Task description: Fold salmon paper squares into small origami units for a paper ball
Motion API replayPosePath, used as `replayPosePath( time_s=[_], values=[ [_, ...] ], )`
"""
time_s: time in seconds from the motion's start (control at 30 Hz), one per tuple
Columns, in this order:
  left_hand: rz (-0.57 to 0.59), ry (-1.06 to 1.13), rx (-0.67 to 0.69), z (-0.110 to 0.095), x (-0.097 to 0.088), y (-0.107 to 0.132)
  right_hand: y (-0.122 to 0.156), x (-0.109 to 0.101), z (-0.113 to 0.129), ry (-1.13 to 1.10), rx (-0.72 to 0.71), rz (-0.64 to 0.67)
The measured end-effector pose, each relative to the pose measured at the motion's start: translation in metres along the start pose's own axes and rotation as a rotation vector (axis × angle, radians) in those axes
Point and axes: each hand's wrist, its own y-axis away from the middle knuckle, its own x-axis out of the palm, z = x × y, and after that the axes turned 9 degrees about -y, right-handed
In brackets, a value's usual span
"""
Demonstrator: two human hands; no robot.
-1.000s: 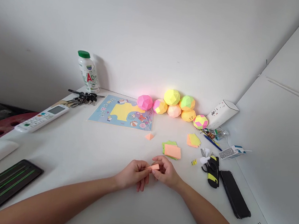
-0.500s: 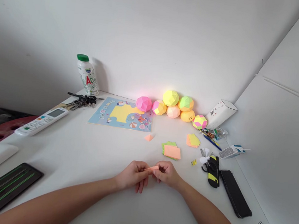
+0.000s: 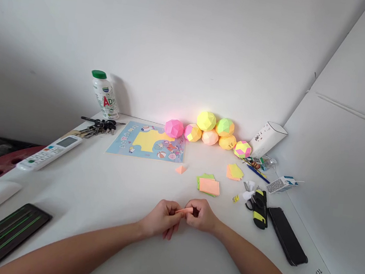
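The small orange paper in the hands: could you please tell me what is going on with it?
A person holds the small orange paper between the left hand and the right hand, at a white table. It looks folded, though part of it is hidden. Beyond it lie a pile of green and orange sheets and a separate orange piece. Farther back, seven faceted balls are grouped near the wall.

A white bottle (image 3: 105,99) with a green cap (image 3: 99,74) stands at the back of the bench (image 3: 114,186), near the wall (image 3: 167,43). A bunch of keys (image 3: 100,127) and 1 white remote control (image 3: 50,152) lie near it. Far to the right are 1 small blue-and-white box (image 3: 281,185) and 1 long black case (image 3: 287,235).
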Motion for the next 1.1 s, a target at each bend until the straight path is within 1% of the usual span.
replayPosePath(
  time_s=[0.2, 0.27, 0.37, 0.43, 0.57, 0.63, 0.8, 0.97, 1.1],
  values=[
    [-0.023, 0.127, -0.049, 0.002, -0.003, -0.003, -0.003, -0.011, -0.008, -0.166, 0.066, 0.016],
    [-0.035, 0.161, -0.054, 0.002, -0.004, -0.002, -0.004, -0.015, -0.010, -0.247, 0.053, 0.022],
    [-0.041, 0.201, -0.055, 0.001, -0.005, -0.001, -0.004, -0.017, -0.008, -0.371, -0.006, 0.001],
    [-0.034, 0.201, -0.046, 0.001, -0.005, -0.001, -0.003, -0.015, -0.006, -0.344, -0.025, 0.013],
    [-0.024, 0.147, -0.027, 0.003, -0.003, -0.003, -0.001, -0.009, -0.002, -0.152, -0.018, 0.083],
    [-0.015, 0.110, -0.014, 0.004, -0.002, -0.004, -0.001, -0.008, -0.002, -0.113, 0.002, 0.091],
    [-0.029, 0.097, 0.039, 0.007, -0.002, -0.004, -0.001, -0.005, -0.001, -0.123, 0.034, 0.059],
    [-0.029, 0.080, 0.041, 0.006, -0.002, -0.002, -0.001, -0.006, -0.002, -0.159, 0.046, 0.050],
    [0.007, 0.131, 0.044, 0.007, -0.004, -0.003, -0.001, -0.009, -0.006, -0.234, 0.049, 0.038]
  ],
)
